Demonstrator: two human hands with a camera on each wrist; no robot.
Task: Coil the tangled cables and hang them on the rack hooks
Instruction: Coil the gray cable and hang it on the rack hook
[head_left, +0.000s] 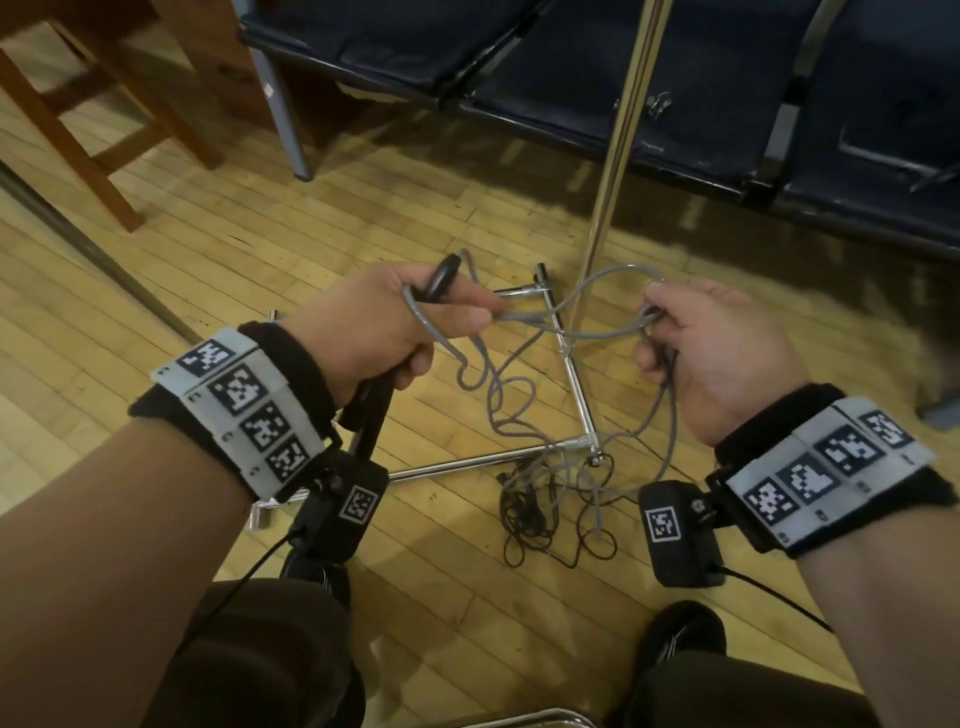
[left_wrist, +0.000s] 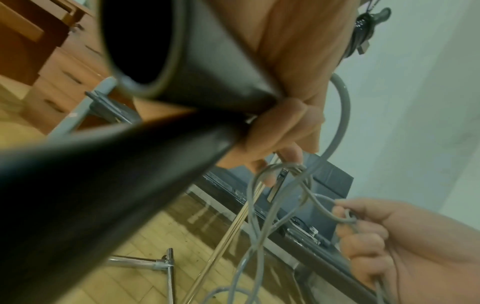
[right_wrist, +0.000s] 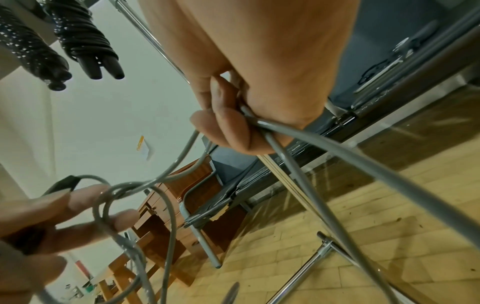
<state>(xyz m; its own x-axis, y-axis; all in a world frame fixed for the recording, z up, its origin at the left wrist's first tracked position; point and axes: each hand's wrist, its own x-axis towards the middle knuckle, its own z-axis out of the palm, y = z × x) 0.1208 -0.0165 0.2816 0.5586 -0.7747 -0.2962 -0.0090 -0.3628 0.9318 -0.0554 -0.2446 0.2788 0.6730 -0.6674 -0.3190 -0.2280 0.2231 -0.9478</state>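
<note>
1. Your left hand (head_left: 374, 317) is closed round a black plug end (head_left: 440, 280); thumb and forefinger pinch the grey cable (head_left: 597, 283) just past it.
2. Your right hand (head_left: 722, 343) has its fingers (right_wrist: 223, 123) curled tight on a loop of the same cable.
3. Between your hands the cable sags in crossed loops, then drops to a tangled pile (head_left: 550, 499) on the wooden floor (head_left: 441, 597) by the rack base (head_left: 576, 384).
4. Coiled black cables (right_wrist: 85, 41) hang above.
</note>
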